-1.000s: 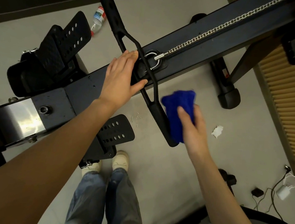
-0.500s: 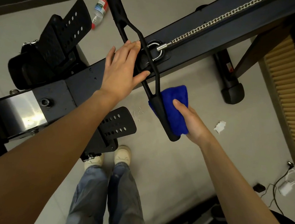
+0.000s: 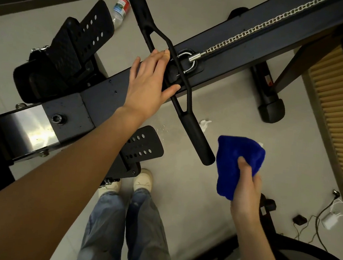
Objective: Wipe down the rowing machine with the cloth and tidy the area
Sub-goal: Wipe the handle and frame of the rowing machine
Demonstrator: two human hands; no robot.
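- Right hand: clenched around a bunched bright-blue microfibre cloth, thumb pressed into the front of the wad, remaining fingers hidden behind it.
- Cloth is held in the air just beside the near end of the black foam-gripped pull handle, apart from it, no contact seen.
- Cloth judged soft, light and limp; it will fold around a round bar easily. It is best kept wadded in the palm so no loose corner trails.
- Left hand: laid flat and open against the handle's forked black metal centre, fingers extended, thumb hooked under one bar; a bracing press rather than a full grasp.
- Handle judged stiff and light but free to swing on the silver chain clipped at its middle, so it needs steadying at the fork while an end is wiped.
- Foam grip likely grippy, offering some drag to the cloth.
- Dark-blue steel rail of the rowing machine lies beneath the handle; judged heavy, rigid, not to be shifted.
- Black perforated footplates sit either side of the rail.
- Floor litter for tidying: clear plastic bottle with red-and-green label beyond the rail, crumpled white paper scrap near the handle end; both judged light, easily pinched up.
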